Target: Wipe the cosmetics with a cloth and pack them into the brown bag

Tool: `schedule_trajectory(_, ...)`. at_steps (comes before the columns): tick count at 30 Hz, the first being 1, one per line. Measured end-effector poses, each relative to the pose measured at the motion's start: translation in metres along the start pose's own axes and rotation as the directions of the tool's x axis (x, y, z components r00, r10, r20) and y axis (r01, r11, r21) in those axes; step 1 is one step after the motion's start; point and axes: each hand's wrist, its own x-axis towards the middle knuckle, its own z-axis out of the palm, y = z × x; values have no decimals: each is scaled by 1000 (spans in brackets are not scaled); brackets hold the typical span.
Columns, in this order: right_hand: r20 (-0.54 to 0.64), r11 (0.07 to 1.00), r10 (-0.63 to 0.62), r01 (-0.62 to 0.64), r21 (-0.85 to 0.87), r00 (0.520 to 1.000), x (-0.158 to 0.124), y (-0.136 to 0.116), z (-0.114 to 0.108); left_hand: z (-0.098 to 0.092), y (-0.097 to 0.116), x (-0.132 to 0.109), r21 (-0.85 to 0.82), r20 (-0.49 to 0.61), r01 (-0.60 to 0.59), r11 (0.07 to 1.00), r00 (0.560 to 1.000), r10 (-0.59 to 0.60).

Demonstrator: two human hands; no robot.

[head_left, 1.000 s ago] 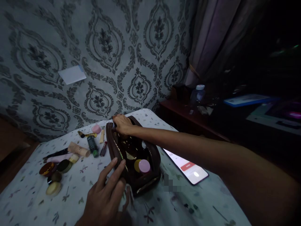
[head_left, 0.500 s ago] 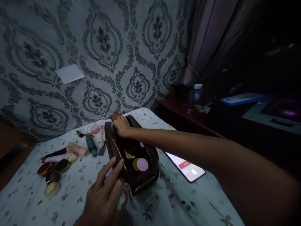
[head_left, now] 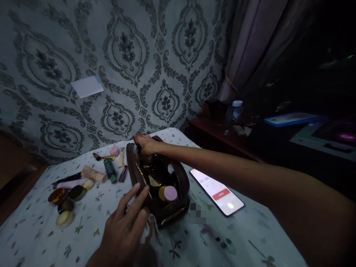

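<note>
A dark brown zippered bag (head_left: pixel 182 185) lies unzipped on the patterned sheet. Inside it I see a pink round lid (head_left: pixel 170 193), a yellow round lid (head_left: pixel 162 193) and a shiny, pale-edged thing I cannot make out. My right hand (head_left: pixel 147 144) reaches across to the bag's far end, its fingers closed over the brown edge there; the fingertips are partly hidden. At the near left side of the bag is my left hand (head_left: pixel 126 218), fingers stretched out and apart, the tips resting against the bag's side by the zipper.
Left of the bag lie several cosmetics: a green bottle (head_left: pixel 110 171), a beige tube (head_left: pixel 94 174), an amber jar (head_left: pixel 57 195), a pale jar (head_left: pixel 65 219) and a pink sponge (head_left: pixel 114 150). A lit phone (head_left: pixel 219 194) lies to the right. A clear bottle (head_left: pixel 233 113) stands on the dark red side table (head_left: pixel 208 128).
The view has shifted slightly. My right hand has tilted lower at the bag's far end, pulling that edge a little. More of the phone shows; my left hand stays put.
</note>
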Motion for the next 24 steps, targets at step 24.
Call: schedule_trajectory(24,-330,812,-267,396,429,905,-165,-60,-23,-33,-54,-46,-483,267,755,445,610,-746)
